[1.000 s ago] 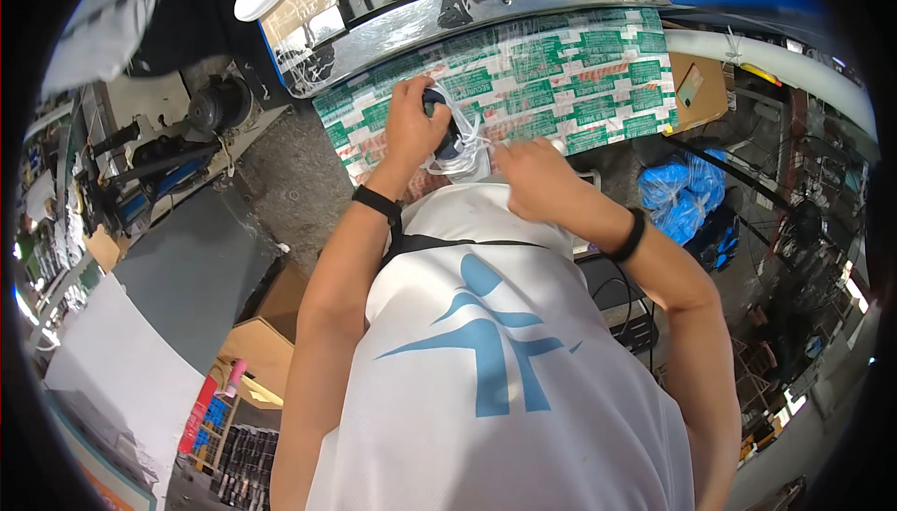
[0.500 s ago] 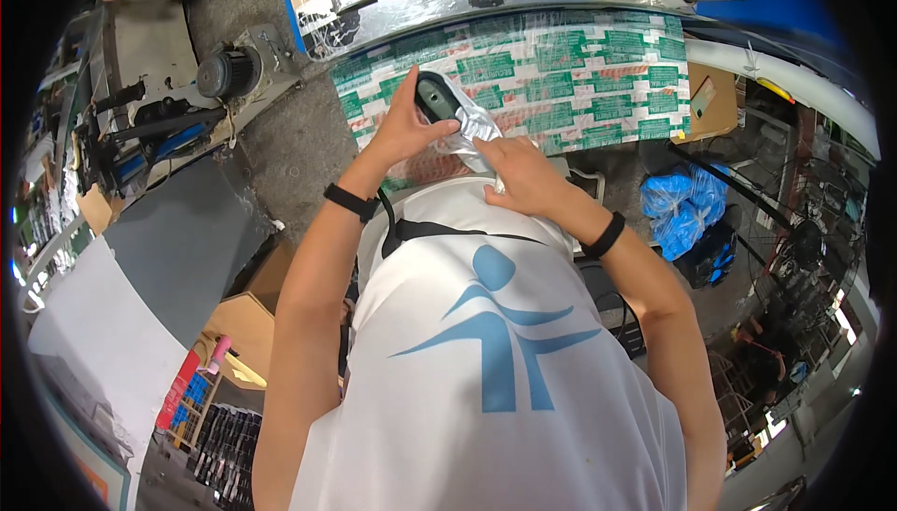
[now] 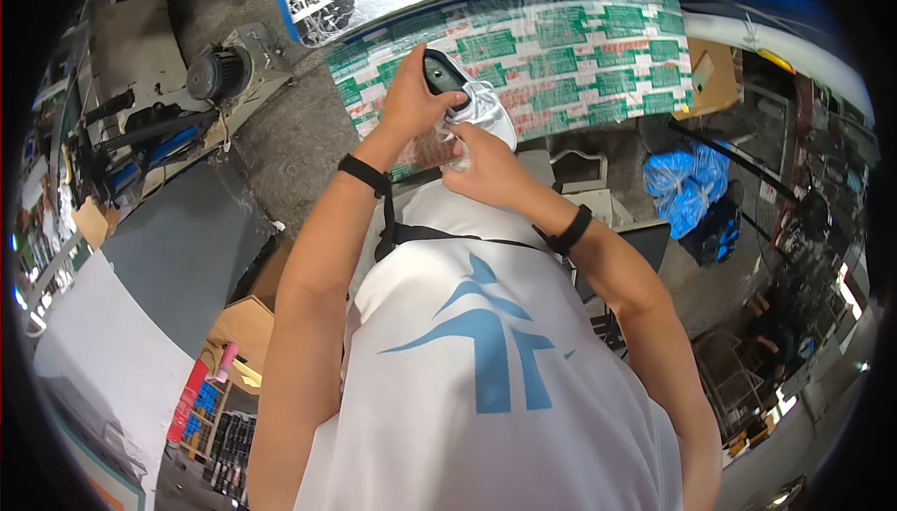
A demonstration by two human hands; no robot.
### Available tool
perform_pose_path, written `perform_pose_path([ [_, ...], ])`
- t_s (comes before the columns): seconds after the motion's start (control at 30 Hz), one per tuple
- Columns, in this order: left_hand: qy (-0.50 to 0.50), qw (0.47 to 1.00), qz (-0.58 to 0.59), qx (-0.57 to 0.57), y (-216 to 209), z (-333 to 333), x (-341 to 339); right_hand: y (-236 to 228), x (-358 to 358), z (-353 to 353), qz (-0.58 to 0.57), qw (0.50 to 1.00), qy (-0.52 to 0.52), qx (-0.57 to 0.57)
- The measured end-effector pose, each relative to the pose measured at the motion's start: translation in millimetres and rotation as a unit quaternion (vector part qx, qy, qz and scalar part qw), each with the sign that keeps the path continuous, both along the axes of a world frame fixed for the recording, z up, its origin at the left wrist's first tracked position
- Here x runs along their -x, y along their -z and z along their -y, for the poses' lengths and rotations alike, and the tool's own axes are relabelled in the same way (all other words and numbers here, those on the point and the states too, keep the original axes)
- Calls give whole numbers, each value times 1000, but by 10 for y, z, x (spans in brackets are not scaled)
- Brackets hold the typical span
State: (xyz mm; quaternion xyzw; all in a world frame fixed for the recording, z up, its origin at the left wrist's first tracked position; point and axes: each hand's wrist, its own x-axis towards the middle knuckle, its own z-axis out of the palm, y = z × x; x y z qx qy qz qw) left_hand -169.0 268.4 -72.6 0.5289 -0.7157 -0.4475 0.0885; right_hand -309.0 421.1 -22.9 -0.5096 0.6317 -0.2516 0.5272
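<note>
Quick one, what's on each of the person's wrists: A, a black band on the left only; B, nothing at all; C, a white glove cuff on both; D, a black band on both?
D: a black band circles the left wrist and another black band circles the right wrist, with both hands bare.

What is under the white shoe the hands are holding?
Below the white shoe lies a table covered in green, white and red patterned sheet. The left hand and right hand, with crinkled clear plastic, hide whatever sits directly beneath.
</note>
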Motion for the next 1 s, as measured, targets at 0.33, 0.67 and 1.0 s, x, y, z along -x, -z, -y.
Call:
perform_pose_path([
  [0.33, -5, 996, -62, -62, 160, -82, -103, -65, 344, -129, -151, 967, -138, 153],
  [0.67, -3, 997, -40, -62, 125, -99, -83, 19, 227, -296, -181, 967, -101, 150],
  [1.0, 12, 994, -73, -84, 242, -51, -156, -273, 640, -418, -101, 989, -82, 69],
])
